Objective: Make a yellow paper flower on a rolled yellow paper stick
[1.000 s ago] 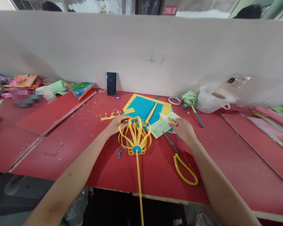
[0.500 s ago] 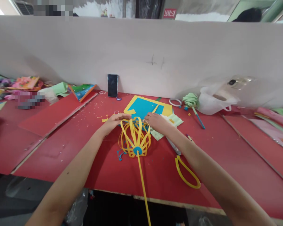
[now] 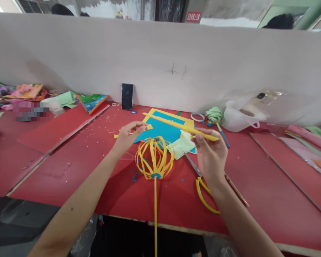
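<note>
My right hand (image 3: 211, 151) grips a thin yellow paper stick (image 3: 173, 124) near its right end, between thumb and fingers. The stick is raised above the papers and slants up to the left. My left hand (image 3: 128, 134) hovers at the left with fingers loosely curved, thumb and index tips close but apparently apart. Between and below the hands is a round lantern of yellow paper strips (image 3: 155, 157) with a blue disc. A long yellow stick (image 3: 155, 214) runs from the disc toward me past the table edge. Scissors (image 3: 199, 175) with yellow handles lie below my right hand.
Yellow and blue paper sheets (image 3: 160, 125) lie behind the lantern, with a pale green piece (image 3: 180, 147) beside them. A phone (image 3: 127, 96) leans on the white partition (image 3: 96, 57). A green paper ball (image 3: 214, 115) and white plastic bag (image 3: 238, 116) stand at right. A pencil (image 3: 237, 189) lies near my right forearm.
Both hands have come away from the lantern top. My right hand has moved right and now holds the yellow stick up; my left hand has shifted slightly left. The lantern has tilted more upright.
</note>
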`<action>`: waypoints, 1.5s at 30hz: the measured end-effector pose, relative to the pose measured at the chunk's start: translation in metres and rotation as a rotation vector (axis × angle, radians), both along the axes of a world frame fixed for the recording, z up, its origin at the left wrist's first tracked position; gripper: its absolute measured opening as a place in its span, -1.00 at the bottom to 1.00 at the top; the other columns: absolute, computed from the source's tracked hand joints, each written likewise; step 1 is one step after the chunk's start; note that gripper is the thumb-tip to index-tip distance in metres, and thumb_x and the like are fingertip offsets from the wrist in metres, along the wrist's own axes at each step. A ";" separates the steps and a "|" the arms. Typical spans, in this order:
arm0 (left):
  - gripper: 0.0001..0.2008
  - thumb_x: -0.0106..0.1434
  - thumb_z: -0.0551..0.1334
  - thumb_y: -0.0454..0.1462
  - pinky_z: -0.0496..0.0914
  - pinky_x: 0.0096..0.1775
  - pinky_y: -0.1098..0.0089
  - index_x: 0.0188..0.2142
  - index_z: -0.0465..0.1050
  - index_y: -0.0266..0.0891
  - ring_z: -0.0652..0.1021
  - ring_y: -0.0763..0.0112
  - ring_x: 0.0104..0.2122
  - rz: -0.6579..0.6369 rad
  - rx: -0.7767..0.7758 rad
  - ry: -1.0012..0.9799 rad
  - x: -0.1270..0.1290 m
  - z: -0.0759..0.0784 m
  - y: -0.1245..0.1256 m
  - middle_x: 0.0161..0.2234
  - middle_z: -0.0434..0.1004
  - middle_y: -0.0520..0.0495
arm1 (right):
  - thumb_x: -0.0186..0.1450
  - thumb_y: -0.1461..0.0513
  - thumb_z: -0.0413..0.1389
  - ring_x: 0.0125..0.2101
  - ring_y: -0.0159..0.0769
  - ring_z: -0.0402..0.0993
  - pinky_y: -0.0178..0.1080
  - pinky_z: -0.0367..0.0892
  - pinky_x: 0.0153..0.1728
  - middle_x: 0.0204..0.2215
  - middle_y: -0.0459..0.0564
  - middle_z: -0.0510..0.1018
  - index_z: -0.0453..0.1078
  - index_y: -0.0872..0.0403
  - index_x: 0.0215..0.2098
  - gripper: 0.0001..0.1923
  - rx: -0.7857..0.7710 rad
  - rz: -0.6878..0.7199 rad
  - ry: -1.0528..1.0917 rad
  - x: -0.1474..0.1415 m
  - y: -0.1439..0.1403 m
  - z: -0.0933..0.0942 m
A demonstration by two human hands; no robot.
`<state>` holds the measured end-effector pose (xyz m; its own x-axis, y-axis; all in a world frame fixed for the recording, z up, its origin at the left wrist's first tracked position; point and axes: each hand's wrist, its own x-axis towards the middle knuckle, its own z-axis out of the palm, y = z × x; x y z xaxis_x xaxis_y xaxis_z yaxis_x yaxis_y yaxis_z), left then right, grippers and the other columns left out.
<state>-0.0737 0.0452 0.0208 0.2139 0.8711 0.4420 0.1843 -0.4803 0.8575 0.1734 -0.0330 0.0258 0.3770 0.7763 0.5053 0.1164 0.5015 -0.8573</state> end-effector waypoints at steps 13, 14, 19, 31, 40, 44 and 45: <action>-0.80 0.22 0.29 -0.11 0.40 -0.24 0.40 -0.34 0.49 -0.20 0.49 0.41 -0.32 -0.149 -0.080 -0.033 0.031 0.011 -0.038 -0.36 0.50 -0.03 | 0.27 0.35 0.18 -0.25 -0.25 0.48 -0.19 0.45 -0.24 -0.29 -0.01 0.48 0.38 0.00 -0.20 -0.83 0.208 -0.026 -0.666 -0.023 -0.021 -0.023; -0.81 0.21 0.30 -0.13 0.40 -0.23 0.40 -0.33 0.49 -0.20 0.49 0.41 -0.31 -0.178 -0.090 -0.044 0.031 0.010 -0.038 -0.35 0.49 -0.03 | 0.26 0.36 0.18 -0.25 -0.25 0.48 -0.20 0.45 -0.26 -0.29 -0.01 0.47 0.38 0.00 -0.18 -0.80 0.233 -0.056 -0.688 -0.024 -0.022 -0.024; -0.80 0.17 0.34 -0.17 0.41 -0.17 0.39 -0.26 0.48 -0.21 0.51 0.37 -0.24 -0.255 -0.135 -0.027 0.031 0.007 -0.038 -0.27 0.50 -0.05 | 0.27 0.39 0.15 -0.26 -0.26 0.46 -0.22 0.43 -0.26 -0.28 0.01 0.43 0.37 -0.02 -0.07 -0.71 0.302 -0.121 -0.812 -0.026 -0.024 -0.028; -0.79 0.22 0.30 -0.15 0.40 -0.13 0.36 -0.25 0.47 -0.25 0.51 0.37 -0.24 -0.326 -0.107 0.010 0.033 -0.004 -0.033 -0.28 0.51 -0.06 | 0.38 0.28 0.03 -0.23 -0.24 0.54 -0.26 0.44 -0.30 -0.18 0.05 0.55 0.32 0.00 -0.02 -0.79 0.047 -0.033 -0.664 -0.026 -0.031 -0.027; -0.85 0.25 0.26 -0.19 0.39 -0.21 0.43 -0.30 0.44 -0.24 0.49 0.43 -0.29 -0.335 -0.019 0.070 0.038 0.002 -0.043 -0.34 0.48 0.00 | 0.34 0.08 0.08 -0.54 -0.34 0.43 -0.35 0.25 -0.56 -0.44 -0.10 0.52 0.23 0.01 -0.07 -0.73 -0.281 0.109 -0.533 -0.032 -0.032 -0.029; -0.86 0.26 0.26 -0.20 0.37 -0.25 0.46 -0.33 0.43 -0.25 0.47 0.47 -0.33 -0.329 -0.006 0.117 0.038 0.004 -0.044 -0.35 0.47 0.00 | 0.39 0.06 0.00 -0.59 -0.41 0.34 -0.36 0.22 -0.55 -0.55 -0.18 0.41 0.22 0.01 -0.22 -0.80 -0.296 0.101 -0.405 -0.030 -0.031 -0.029; -0.86 0.25 0.26 -0.20 0.36 -0.25 0.46 -0.33 0.43 -0.25 0.47 0.47 -0.34 -0.329 -0.005 0.125 0.037 0.005 -0.043 -0.36 0.46 0.00 | 0.40 0.06 -0.01 -0.58 -0.41 0.35 -0.35 0.23 -0.52 -0.53 -0.16 0.41 0.23 0.01 -0.25 -0.80 -0.289 0.085 -0.408 -0.029 -0.031 -0.029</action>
